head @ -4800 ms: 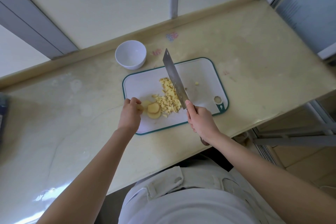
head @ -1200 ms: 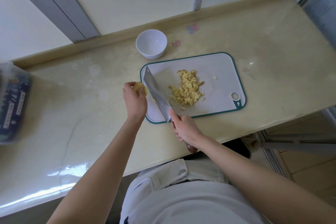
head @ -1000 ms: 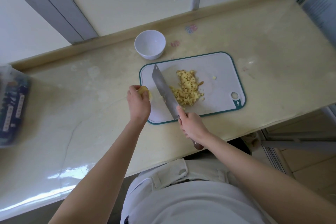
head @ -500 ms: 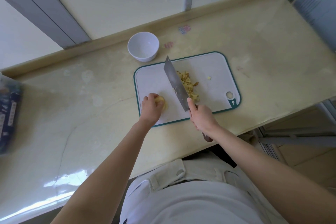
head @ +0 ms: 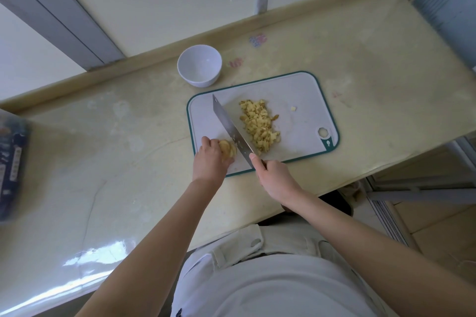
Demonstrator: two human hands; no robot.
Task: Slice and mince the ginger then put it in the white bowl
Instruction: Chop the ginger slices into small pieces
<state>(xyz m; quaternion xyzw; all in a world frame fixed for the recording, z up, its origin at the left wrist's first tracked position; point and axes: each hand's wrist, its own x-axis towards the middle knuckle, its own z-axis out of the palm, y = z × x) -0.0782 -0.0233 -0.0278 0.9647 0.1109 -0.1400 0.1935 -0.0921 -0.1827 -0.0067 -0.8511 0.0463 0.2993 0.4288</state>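
The stack of ginger slices [head: 228, 150] sits at the near left corner of the cutting board [head: 298, 95], pinched under the curled fingers of the left hand [head: 210, 161]. It looks firm, damp and light, and likely to slide apart, so I'd hold it from the top with fingertips tucked back. Just beside it the knife [head: 228, 126] stands edge-down, its handle gripped by the right hand [head: 274, 175]. A minced pile [head: 258, 123] lies beyond the blade. The white bowl [head: 199, 65] stands empty on the desk [head: 103, 136].
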